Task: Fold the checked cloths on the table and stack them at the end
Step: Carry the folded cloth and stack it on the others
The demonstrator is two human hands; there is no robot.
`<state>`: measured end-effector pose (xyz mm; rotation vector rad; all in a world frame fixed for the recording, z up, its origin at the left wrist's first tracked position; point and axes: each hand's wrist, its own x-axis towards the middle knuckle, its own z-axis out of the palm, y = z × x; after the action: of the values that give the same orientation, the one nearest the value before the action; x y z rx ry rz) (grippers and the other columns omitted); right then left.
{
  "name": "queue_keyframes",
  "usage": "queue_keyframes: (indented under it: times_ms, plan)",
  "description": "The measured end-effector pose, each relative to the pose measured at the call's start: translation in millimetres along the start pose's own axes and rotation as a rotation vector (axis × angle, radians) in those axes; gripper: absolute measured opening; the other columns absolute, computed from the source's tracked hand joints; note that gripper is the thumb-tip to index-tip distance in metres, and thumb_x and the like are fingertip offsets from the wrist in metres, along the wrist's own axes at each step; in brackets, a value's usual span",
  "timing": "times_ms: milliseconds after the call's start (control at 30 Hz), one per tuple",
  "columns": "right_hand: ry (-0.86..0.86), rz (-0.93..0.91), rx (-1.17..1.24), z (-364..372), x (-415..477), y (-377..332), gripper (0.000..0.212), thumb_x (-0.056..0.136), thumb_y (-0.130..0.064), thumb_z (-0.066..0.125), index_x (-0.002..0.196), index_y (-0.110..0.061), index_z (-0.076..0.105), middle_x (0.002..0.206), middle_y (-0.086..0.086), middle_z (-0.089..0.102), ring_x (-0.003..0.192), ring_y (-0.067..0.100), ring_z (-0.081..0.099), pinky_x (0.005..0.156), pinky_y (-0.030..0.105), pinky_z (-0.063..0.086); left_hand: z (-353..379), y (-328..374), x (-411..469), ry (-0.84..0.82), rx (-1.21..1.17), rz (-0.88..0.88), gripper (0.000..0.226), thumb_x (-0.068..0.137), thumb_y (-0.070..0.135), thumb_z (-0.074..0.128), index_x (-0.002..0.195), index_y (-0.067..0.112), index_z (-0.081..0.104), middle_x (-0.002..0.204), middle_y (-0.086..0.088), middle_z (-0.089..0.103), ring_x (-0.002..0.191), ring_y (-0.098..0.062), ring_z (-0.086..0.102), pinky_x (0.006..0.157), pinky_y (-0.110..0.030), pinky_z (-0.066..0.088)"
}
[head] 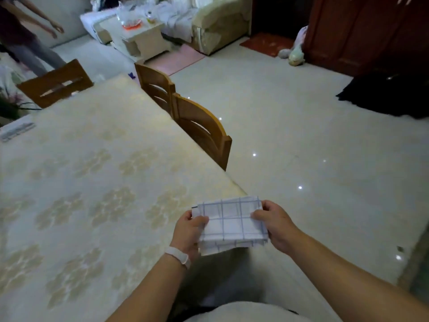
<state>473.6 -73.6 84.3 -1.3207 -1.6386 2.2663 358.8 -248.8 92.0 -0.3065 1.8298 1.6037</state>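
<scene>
**Folded cloth held at table corner**

Checked cloth (pixel 232 224), folded small, is held in the air above the near right corner of the table (pixel 92 170). Left hand (pixel 188 231) pinches its left edge; right hand (pixel 275 225) pinches its right edge. 2 chairs (pixel 199 126) stand alongside.

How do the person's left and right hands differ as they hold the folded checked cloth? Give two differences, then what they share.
The left hand has a white wristband at its wrist; the right hand has a bare wrist. The left hand grips the checked cloth at its left edge, on the table side; the right hand grips its right edge, on the floor side. Both pinch the cloth with the thumb on top.
</scene>
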Motion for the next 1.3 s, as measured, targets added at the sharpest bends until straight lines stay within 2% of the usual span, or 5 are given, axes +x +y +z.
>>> queue_keyframes:
  times_ms: [133, 300, 733, 1000, 1300]
  plan:
    - [0.103, -0.022, 0.035, -55, 1, -3, 0.018, 0.084, 0.001, 0.06, 0.098, -0.01, 0.065, 0.1, 0.018, 0.069, 0.093, 0.036, 0.065, 0.08, 0.051, 0.056, 59, 3, -5, -0.058, 0.026, -0.019, 0.018, 0.082, -0.004, 0.062, 0.098, 0.003, 0.062, 0.101, -0.027, 0.067, 0.092, -0.046, 0.065, 0.078, -0.065, 0.051]
    - [0.216, -0.033, 0.101, -105, -1, -6, 0.016, 0.084, 0.001, 0.061, 0.093, -0.01, 0.066, 0.095, 0.016, 0.069, 0.086, 0.031, 0.065, 0.078, 0.046, 0.054, 115, 8, 2, -0.189, 0.097, -0.041, 0.022, 0.078, -0.001, 0.064, 0.1, 0.003, 0.064, 0.103, -0.027, 0.067, 0.093, -0.046, 0.065, 0.076, -0.067, 0.051]
    - [0.481, 0.032, 0.173, -221, 38, -24, 0.016, 0.085, 0.001, 0.058, 0.09, -0.01, 0.068, 0.089, 0.014, 0.07, 0.08, 0.028, 0.066, 0.073, 0.041, 0.055, 273, 15, 59, -0.447, 0.18, -0.138, 0.013, 0.082, -0.005, 0.053, 0.085, 0.006, 0.059, 0.073, -0.013, 0.06, 0.063, -0.029, 0.06, 0.049, -0.033, 0.049]
    - [0.485, 0.052, 0.105, -262, 130, -92, 0.022, 0.085, 0.001, 0.059, 0.097, -0.014, 0.069, 0.098, 0.011, 0.074, 0.093, 0.032, 0.069, 0.086, 0.049, 0.057, 356, 63, 145, -0.458, 0.141, -0.14, 0.016, 0.079, -0.008, 0.052, 0.078, 0.007, 0.057, 0.071, -0.012, 0.058, 0.06, -0.024, 0.056, 0.051, -0.028, 0.046]
    - [0.501, -0.017, 0.071, -288, 198, -177, 0.016, 0.074, -0.008, 0.062, 0.089, -0.009, 0.067, 0.094, 0.02, 0.07, 0.081, 0.03, 0.064, 0.081, 0.054, 0.055, 414, 127, 203, -0.499, 0.073, -0.094, 0.016, 0.08, -0.008, 0.051, 0.085, 0.006, 0.058, 0.073, -0.011, 0.061, 0.061, -0.024, 0.061, 0.048, -0.029, 0.048]
